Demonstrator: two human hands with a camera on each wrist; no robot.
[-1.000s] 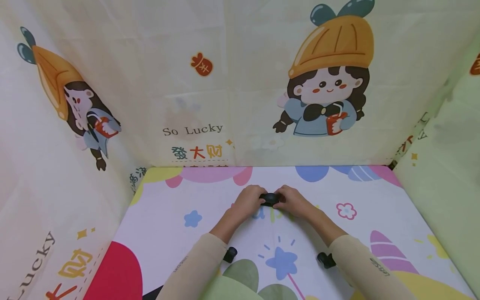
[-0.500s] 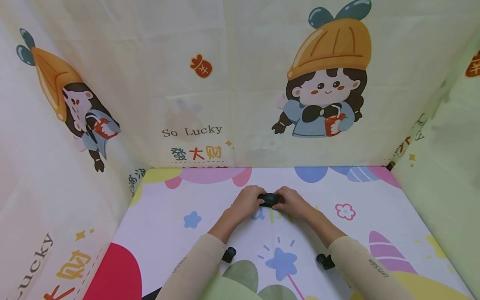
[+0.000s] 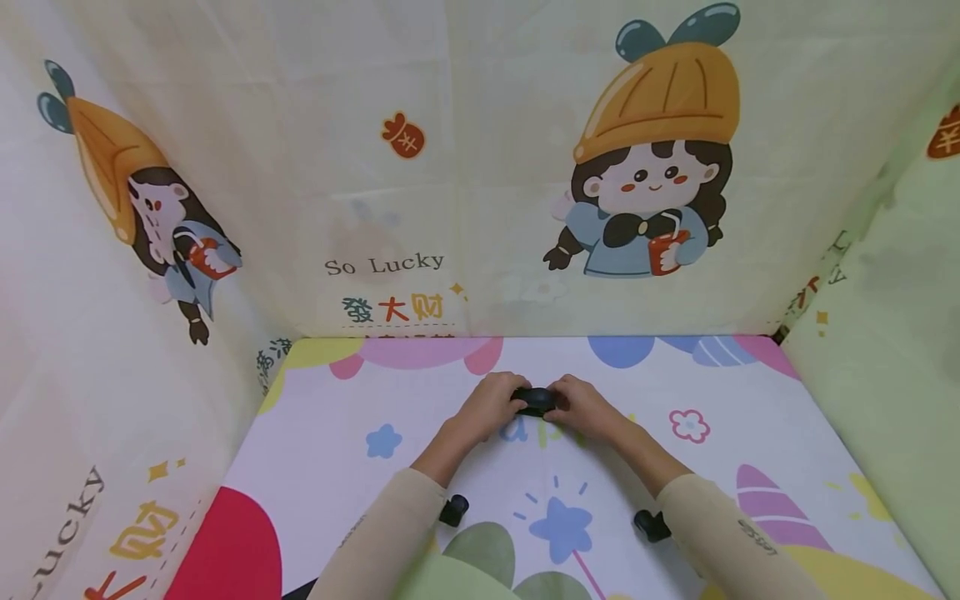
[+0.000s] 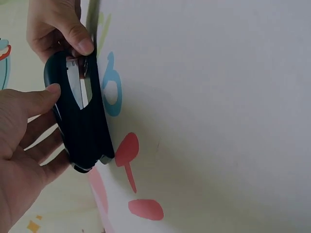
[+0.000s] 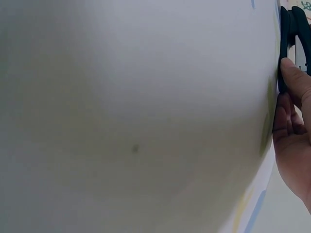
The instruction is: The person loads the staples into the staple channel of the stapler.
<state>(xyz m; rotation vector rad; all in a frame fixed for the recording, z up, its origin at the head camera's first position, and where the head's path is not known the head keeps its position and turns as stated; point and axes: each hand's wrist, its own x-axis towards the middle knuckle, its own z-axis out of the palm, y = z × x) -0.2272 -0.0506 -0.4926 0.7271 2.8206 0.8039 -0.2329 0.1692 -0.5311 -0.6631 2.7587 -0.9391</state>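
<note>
A black stapler [image 3: 536,402] is held between both hands over the far middle of the table. My left hand [image 3: 489,405] grips one end, with the thumb on its near side and the fingers curled behind. At the opposite end, my right hand [image 3: 588,407] pinches the stapler's lower arm between thumb and fingers. The left wrist view shows the stapler [image 4: 85,131] on its side, with a metal strip visible in the gap between its upper and lower arms. Only part of the stapler [image 5: 284,43] appears at the right wrist view's edge, beside my right hand [image 5: 294,150].
The white tabletop [image 3: 322,467] carries printed stars, flowers and letters. Patterned cloth walls [image 3: 495,208] rise behind it and on both sides. A small black device sits at each wrist, one by the left sleeve [image 3: 390,533] and one by the right sleeve [image 3: 738,533].
Both hands keep their hold on the stapler. Hands and stapler have shifted very slightly to the left, and the head view has drifted a little.
</note>
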